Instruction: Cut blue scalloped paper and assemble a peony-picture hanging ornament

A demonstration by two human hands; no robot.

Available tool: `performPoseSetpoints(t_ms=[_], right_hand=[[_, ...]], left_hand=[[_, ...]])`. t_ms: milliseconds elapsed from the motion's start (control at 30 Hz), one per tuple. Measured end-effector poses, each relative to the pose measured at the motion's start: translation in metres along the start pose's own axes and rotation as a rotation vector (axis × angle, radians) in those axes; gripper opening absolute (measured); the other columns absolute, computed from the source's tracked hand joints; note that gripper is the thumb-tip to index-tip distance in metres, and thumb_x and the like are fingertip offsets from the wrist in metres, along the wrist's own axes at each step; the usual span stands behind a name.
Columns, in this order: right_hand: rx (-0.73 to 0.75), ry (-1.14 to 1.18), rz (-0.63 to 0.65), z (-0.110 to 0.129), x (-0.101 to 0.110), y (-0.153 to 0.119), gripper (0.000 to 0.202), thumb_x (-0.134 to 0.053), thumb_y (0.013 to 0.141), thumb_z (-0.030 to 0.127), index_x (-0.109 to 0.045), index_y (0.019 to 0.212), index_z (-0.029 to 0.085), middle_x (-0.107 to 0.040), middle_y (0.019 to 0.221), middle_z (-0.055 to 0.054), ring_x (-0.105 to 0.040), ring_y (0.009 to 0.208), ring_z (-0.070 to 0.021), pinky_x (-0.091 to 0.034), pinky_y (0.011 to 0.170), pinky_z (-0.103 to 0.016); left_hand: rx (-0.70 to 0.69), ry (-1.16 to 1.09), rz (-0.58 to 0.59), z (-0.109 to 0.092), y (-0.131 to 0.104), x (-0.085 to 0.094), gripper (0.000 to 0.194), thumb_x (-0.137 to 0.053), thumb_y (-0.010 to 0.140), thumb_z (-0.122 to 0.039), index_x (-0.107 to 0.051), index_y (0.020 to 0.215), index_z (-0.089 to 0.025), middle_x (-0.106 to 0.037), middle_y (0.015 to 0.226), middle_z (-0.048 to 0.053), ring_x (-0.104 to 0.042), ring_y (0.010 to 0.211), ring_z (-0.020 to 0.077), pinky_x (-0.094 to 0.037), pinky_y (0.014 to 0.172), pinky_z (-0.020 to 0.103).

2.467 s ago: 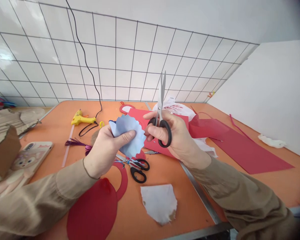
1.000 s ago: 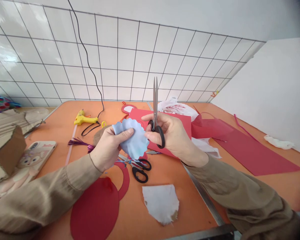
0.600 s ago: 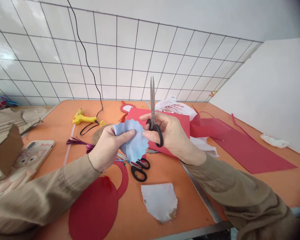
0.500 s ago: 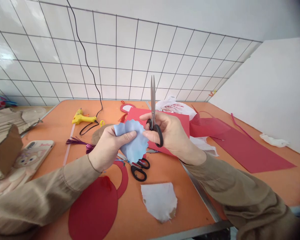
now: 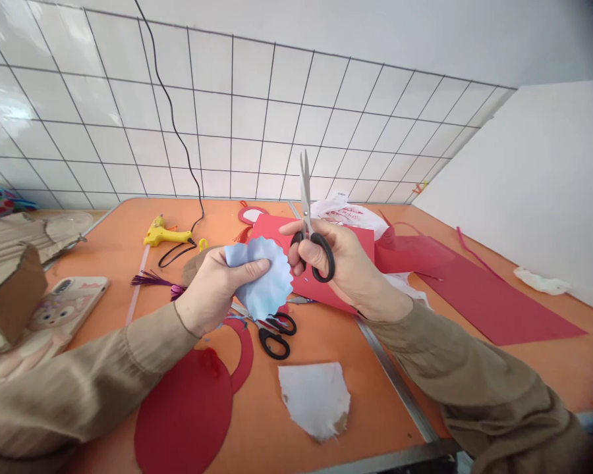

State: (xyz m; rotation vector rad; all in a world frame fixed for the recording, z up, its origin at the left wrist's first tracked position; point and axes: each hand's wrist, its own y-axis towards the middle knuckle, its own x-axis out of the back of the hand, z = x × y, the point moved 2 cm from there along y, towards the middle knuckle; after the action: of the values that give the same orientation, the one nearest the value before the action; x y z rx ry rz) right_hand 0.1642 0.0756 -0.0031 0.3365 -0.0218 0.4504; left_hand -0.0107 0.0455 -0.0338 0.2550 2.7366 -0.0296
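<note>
**Left hand (image 5: 212,286) held blue piece (image 5: 269,286); right hand (image 5: 358,273) held raised scissors (image 5: 306,209)**

The black-handled lying scissors (image 5: 261,334) rested on the orange table (image 5: 370,415). The blue piece was in the air just above and beyond their handles, hiding part of their blades. It was thin, and its free edge ran in small scallops.

The left hand, above and to the left of the lying scissors' handles, kept a narrow pinch on the blue piece. Its thumb pressed flat on the front; the fingers behind were hidden.

The right hand, above and to the right of the lying scissors, was closed around the black handles of the raised scissors. Their blades pointed upward with a slim gap between the tips, clear of the blue piece. Whether the fingers of that hand touched the blue piece's edge could not be told.

Nearer the person than the lying scissors, a red oval card (image 5: 185,415) lay to the left and a ragged whitish scrap (image 5: 315,398) to the right. A red ring (image 5: 246,359) lay just left of the lying scissors' handles, reaching to the oval card. Farther left of the lying scissors came a purple tassel (image 5: 151,280), then a phone (image 5: 84,296) in a printed case. Beyond them to the left was a yellow glue gun (image 5: 167,235); beyond them to the right lay a red sheet (image 5: 321,289), with a white plastic bag (image 5: 350,216) farther off.
</note>
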Motion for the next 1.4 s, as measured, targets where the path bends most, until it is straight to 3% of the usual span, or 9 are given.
performPoseSetpoints(t_ms=[133, 300, 567, 767, 967, 1200, 1400], right_hand=[[0.007, 0.018, 0.039, -0.002, 0.003, -0.001, 0.045, -0.066, 0.084, 0.059, -0.064, 0.102, 0.019, -0.064, 0.07, -0.001, -0.061, 0.059, -0.0141, -0.051, 0.059, -0.031], [0.002, -0.057, 0.063, -0.003, 0.007, 0.0, 0.041, -0.065, 0.086, 0.057, -0.063, 0.104, 0.02, -0.065, 0.07, -0.001, -0.061, 0.059, -0.0147, -0.048, 0.056, -0.029], [0.011, -0.037, 0.095, -0.004, 0.008, 0.0, 0.042, -0.063, 0.088, 0.058, -0.064, 0.106, 0.02, -0.066, 0.071, -0.001, -0.062, 0.059, -0.0136, -0.048, 0.057, -0.028], [-0.012, -0.04, 0.127, -0.007, 0.009, 0.0, 0.048, -0.062, 0.087, 0.062, -0.066, 0.106, 0.018, -0.067, 0.072, -0.002, -0.062, 0.059, -0.0132, -0.049, 0.057, -0.028], [-0.059, 0.003, 0.128, -0.015, 0.002, 0.001, 0.046, -0.065, 0.087, 0.057, -0.063, 0.106, 0.014, -0.066, 0.069, -0.001, -0.062, 0.055, -0.0112, -0.05, 0.053, -0.024], [-0.2, -0.03, 0.03, -0.015, -0.01, 0.001, 0.045, -0.087, 0.059, 0.028, -0.063, 0.096, 0.018, -0.063, 0.068, 0.004, -0.059, 0.058, -0.0111, -0.05, 0.055, -0.024], [-0.128, -0.023, -0.003, -0.011, -0.008, 0.002, 0.037, -0.083, 0.06, 0.021, -0.064, 0.091, 0.019, -0.06, 0.064, 0.005, -0.053, 0.058, -0.0095, -0.047, 0.057, -0.024]], left_hand=[[0.002, 0.005, -0.014, 0.0, 0.0, 0.0, 0.016, -0.086, 0.066, -0.027, -0.074, 0.066, -0.016, -0.073, 0.067, 0.004, -0.066, 0.056, 0.0157, -0.053, 0.052, 0.025], [0.035, 0.079, -0.051, -0.002, 0.0, 0.002, 0.02, -0.086, 0.065, -0.032, -0.075, 0.07, -0.017, -0.072, 0.064, 0.004, -0.063, 0.049, 0.0146, -0.05, 0.046, 0.025], [0.064, 0.113, -0.008, -0.001, 0.0, 0.005, 0.022, -0.086, 0.065, -0.035, -0.075, 0.071, -0.016, -0.072, 0.065, 0.005, -0.064, 0.05, 0.0154, -0.049, 0.044, 0.023], [0.015, 0.027, -0.04, -0.002, 0.003, 0.004, 0.018, -0.088, 0.063, -0.028, -0.075, 0.07, -0.016, -0.074, 0.069, 0.004, -0.067, 0.058, 0.0145, -0.055, 0.056, 0.024], [-0.061, -0.008, -0.081, -0.005, 0.005, 0.003, 0.019, -0.088, 0.063, -0.026, -0.075, 0.07, -0.015, -0.073, 0.067, 0.004, -0.067, 0.06, 0.0146, -0.055, 0.057, 0.023], [-0.161, 0.014, -0.139, -0.001, 0.007, 0.007, 0.021, -0.087, 0.064, -0.028, -0.075, 0.075, -0.015, -0.072, 0.068, 0.001, -0.065, 0.057, 0.0128, -0.054, 0.054, 0.022], [-0.009, 0.036, 0.045, 0.001, 0.007, 0.004, 0.024, -0.088, 0.065, -0.029, -0.079, 0.083, -0.015, -0.075, 0.075, 0.004, -0.068, 0.066, 0.0136, -0.056, 0.059, 0.02]])
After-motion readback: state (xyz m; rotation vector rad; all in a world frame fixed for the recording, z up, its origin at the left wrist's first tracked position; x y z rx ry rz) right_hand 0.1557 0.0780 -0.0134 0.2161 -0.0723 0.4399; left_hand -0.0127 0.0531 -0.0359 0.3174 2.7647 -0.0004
